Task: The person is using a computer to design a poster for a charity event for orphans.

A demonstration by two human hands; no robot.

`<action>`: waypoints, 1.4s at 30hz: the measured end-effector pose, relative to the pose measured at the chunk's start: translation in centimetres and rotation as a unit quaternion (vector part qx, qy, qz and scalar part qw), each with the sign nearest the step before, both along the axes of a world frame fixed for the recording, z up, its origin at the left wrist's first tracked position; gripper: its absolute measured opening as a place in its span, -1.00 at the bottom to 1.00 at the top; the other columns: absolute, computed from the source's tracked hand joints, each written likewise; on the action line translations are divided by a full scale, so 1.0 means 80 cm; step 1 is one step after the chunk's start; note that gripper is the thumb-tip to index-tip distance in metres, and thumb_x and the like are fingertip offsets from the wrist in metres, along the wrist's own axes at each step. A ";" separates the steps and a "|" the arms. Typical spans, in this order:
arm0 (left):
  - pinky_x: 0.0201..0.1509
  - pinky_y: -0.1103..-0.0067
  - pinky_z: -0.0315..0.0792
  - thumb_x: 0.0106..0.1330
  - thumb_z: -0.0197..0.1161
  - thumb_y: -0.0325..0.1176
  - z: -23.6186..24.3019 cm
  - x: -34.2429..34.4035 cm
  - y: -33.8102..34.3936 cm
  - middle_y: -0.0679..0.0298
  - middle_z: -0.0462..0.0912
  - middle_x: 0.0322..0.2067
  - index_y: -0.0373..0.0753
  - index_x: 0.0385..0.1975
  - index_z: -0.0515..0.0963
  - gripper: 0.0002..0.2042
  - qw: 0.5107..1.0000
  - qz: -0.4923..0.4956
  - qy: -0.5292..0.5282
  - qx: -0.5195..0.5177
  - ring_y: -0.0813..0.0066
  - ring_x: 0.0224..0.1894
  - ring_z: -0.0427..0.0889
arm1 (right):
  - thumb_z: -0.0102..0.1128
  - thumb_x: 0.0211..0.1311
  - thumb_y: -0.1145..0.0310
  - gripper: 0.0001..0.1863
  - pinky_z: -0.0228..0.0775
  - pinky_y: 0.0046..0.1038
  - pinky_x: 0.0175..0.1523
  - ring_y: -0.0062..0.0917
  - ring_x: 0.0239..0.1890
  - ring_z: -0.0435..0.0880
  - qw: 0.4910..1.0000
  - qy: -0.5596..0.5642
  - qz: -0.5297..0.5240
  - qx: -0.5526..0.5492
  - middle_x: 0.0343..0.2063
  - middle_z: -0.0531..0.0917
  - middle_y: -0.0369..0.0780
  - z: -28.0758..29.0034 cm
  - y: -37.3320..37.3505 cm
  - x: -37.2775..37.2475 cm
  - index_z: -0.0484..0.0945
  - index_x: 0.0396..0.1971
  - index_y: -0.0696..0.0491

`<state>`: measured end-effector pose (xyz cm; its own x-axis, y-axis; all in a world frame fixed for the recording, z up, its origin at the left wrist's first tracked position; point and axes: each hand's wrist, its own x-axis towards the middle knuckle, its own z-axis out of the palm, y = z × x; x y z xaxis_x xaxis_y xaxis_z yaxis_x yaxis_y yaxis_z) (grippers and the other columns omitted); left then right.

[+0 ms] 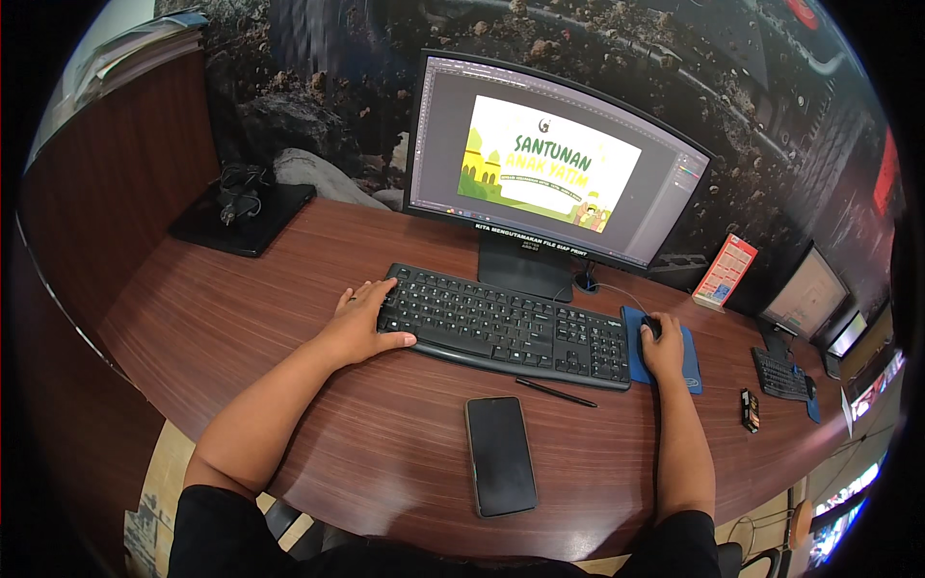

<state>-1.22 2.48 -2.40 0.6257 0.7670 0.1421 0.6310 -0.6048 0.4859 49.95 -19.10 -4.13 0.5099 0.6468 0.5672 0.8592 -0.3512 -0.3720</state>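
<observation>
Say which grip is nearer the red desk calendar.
Right. The right grip is on the mouse, toward the person and left of the red desk calendar; the left grip is farther, at the left end of the keyboard.

Ahead of you: wall mural (pixel 597 58) of rocks and soil. Before you, brown wood-grain desk (pixel 385 453); to your left, dark wooden partition (pixel 125 164); below, pale floor (pixel 175 453).
</observation>
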 end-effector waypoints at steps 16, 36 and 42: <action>0.62 0.09 -0.15 0.14 0.47 0.22 0.002 -0.004 -0.001 -0.19 0.21 0.46 -0.29 0.49 0.15 0.04 1.000 0.011 0.004 0.001 -0.09 0.57 0.06 | 0.31 0.17 0.40 -0.69 0.42 -0.18 0.22 -0.06 0.08 0.59 0.998 0.002 0.058 0.014 -0.03 0.61 -0.01 -0.001 0.004 0.002 0.64 -0.06 0.11; 0.62 0.10 -0.14 0.13 0.48 0.22 0.005 0.003 -0.003 -0.15 0.24 0.45 -0.32 0.49 0.14 0.05 1.000 -0.001 0.008 0.005 -0.10 0.56 0.08 | 0.28 0.16 0.45 -0.68 0.40 -0.22 0.29 -0.05 0.17 0.56 0.996 0.012 0.088 0.014 0.06 0.58 0.01 0.005 -0.002 -0.003 0.61 -0.07 0.18; 0.62 0.10 -0.15 0.14 0.47 0.22 0.000 0.001 0.001 -0.15 0.22 0.46 -0.30 0.49 0.13 0.04 1.000 -0.003 0.006 0.004 -0.09 0.56 0.07 | 0.28 0.15 0.43 -0.68 0.41 -0.21 0.27 -0.06 0.16 0.57 0.995 -0.011 0.095 0.026 0.04 0.59 0.01 -0.001 0.001 0.001 0.61 -0.08 0.18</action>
